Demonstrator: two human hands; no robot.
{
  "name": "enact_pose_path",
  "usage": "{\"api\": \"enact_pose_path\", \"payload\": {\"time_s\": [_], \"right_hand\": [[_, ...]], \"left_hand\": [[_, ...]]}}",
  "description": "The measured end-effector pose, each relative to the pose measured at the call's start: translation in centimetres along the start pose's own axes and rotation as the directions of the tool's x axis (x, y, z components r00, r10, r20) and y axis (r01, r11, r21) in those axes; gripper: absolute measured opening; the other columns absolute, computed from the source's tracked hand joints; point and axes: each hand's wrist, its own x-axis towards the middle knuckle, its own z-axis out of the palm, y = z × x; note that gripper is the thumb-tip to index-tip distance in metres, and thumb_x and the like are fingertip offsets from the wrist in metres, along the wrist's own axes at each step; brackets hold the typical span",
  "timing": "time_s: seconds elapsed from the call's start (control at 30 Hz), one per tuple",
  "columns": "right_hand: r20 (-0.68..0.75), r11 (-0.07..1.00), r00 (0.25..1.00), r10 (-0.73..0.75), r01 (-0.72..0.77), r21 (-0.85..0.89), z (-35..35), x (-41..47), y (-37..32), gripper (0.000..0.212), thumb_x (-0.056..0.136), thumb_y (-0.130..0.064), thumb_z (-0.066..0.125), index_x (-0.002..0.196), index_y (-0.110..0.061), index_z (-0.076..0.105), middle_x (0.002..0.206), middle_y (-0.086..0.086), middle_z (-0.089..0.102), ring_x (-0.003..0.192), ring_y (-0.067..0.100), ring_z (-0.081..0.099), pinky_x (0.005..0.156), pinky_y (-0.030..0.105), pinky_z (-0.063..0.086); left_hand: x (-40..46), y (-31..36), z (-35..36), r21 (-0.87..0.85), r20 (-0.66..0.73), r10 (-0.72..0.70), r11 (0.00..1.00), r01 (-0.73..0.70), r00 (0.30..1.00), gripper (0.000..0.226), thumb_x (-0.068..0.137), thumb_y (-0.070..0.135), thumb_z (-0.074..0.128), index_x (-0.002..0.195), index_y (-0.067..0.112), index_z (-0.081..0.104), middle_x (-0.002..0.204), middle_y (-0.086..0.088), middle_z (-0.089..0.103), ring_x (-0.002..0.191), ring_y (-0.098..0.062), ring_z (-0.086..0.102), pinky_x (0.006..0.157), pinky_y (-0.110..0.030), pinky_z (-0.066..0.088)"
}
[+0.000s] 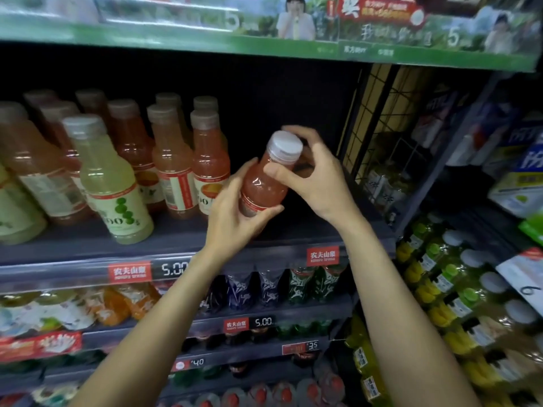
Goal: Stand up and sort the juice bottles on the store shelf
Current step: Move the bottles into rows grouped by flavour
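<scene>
Right now I have 1 pink juice bottle between both hands, tilted with its white cap leaning up and to the right, above the bare stretch of the dark shelf. My left hand cups the lower body and label, thumb across the front and fingers curled round behind. My right hand closes round the neck just under the cap, thumb pressing the shoulder, fingers arched over the top.

It looks full, so I judge it fairly heavy for its size, with the weight sitting low in my left palm. The plastic wall is probably stiff enough while full but would give under a hard squeeze. It looks smooth and glossy, so likely slick; the paper-like label band should offer better grip than the bare shoulder. I judge the cap ridges a good hold for steering, not for carrying the whole weight.

To the left of my left hand stand the other bottles: pink and orange ones in rows, and nearer the shelf edge a pale green bottle. The open space sits directly beneath and behind my hands, with a wire grid panel beyond my right hand. I would keep the low grip for setting it down upright.
</scene>
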Motion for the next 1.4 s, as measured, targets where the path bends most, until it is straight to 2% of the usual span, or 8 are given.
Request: {"api": "enact_pose_path", "payload": {"time_s": [0.17,0.4,0.53,0.63,0.8,0.9,1.2,1.4], "right_hand": [[0.189,0.994,0.982,-0.016,-0.005,0.109,3.6,0.6,-0.5,0.048,0.079,-0.029,0.074,0.120,-0.023,0.050,0.110,-0.010,0.064,0.103,0.003,0.061,0.087,0.022,0.050],[0.188,0.977,0.980,-0.065,0.025,0.212,7.5,1.3,-1.3,0.043,0.082,-0.027,0.072,0.118,-0.025,0.049,0.112,-0.009,0.064,0.106,0.003,0.060,0.090,0.024,0.050],[0.237,0.988,0.970,-0.059,0.023,0.153,9.5,1.3,-1.2,0.043,0.085,-0.020,0.070,0.122,-0.025,0.050,0.108,-0.012,0.062,0.104,-0.002,0.059,0.085,0.015,0.049],[0.170,0.995,0.984,-0.054,0.038,0.096,10.6,1.4,-1.4,0.050,0.085,-0.019,0.069,0.131,-0.019,0.049,0.110,-0.008,0.062,0.100,-0.004,0.059,0.084,0.011,0.048],[0.014,0.986,0.996,-0.091,0.092,-0.141,12.3,1.0,-1.7,0.051,0.083,-0.025,0.070,0.130,-0.021,0.049,0.110,-0.004,0.064,0.099,0.006,0.061,0.083,0.026,0.054],[-0.053,0.966,0.988,-0.147,0.132,-0.223,13.4,0.5,-1.9,0.046,0.082,-0.030,0.071,0.121,-0.017,0.054,0.108,-0.002,0.066,0.097,0.009,0.063,0.081,0.031,0.055],[-0.146,0.970,0.971,-0.187,0.159,-0.183,13.8,-0.1,-1.1,0.029,0.086,-0.017,0.066,0.114,-0.011,0.061,0.111,-0.003,0.066,0.102,0.009,0.062,0.085,0.034,0.054],[-0.266,0.984,0.962,0.063,-0.104,-0.142,12.5,0.2,1.7,0.048,0.086,-0.027,0.067,0.128,-0.017,0.048,0.124,-0.006,0.050,0.114,0.012,0.049,0.097,0.036,0.045]], "left_hand": [[-1.3,-0.6,-3.7,0.111,-0.097,-0.012,0.994,0.023,0.995,0.080,0.071,0.053,0.074,0.138,0.021,0.042,0.136,0.001,0.052,0.125,-0.015,0.052,0.103,-0.041,0.045],[-1.5,-0.7,-7.5,0.174,-0.197,-0.070,0.979,0.105,0.978,0.085,0.069,0.054,0.074,0.139,0.017,0.044,0.130,0.006,0.055,0.121,-0.009,0.054,0.102,-0.029,0.045],[-1.6,-1.9,-8.6,0.128,-0.210,-0.157,0.974,0.186,0.965,0.091,0.067,0.056,0.073,0.141,0.016,0.040,0.125,0.013,0.054,0.113,0.011,0.050,0.096,-0.014,0.042],[-1.3,-2.5,-8.7,0.131,-0.209,-0.163,0.972,0.193,0.964,0.093,0.068,0.055,0.071,0.143,0.012,0.036,0.124,0.012,0.053,0.111,0.017,0.049,0.093,-0.007,0.040],[-1.9,-3.8,-8.8,0.341,-0.199,-0.057,0.932,0.124,0.978,0.095,0.076,0.053,0.066,0.148,0.012,0.020,0.144,-0.013,0.040,0.133,-0.022,0.040,0.106,-0.033,0.038],[-2.7,-3.9,-9.4,0.413,-0.207,-0.027,0.904,0.112,0.978,0.085,0.079,0.045,0.068,0.146,0.024,0.020,0.143,-0.011,0.041,0.129,-0.023,0.043,0.096,-0.029,0.041],[-2.8,-4.2,-12.1,0.697,-0.179,0.186,0.717,-0.009,0.966,0.073,0.083,0.036,0.071,0.141,0.001,0.041,0.122,-0.018,0.054,0.106,-0.026,0.042,0.086,-0.034,0.038],[-2.5,-5.1,-12.9,0.725,-0.112,0.243,0.683,-0.088,0.963,0.072,0.084,0.045,0.065,0.138,0.003,0.044,0.122,-0.015,0.059,0.101,-0.024,0.045,0.084,-0.033,0.033]]}}
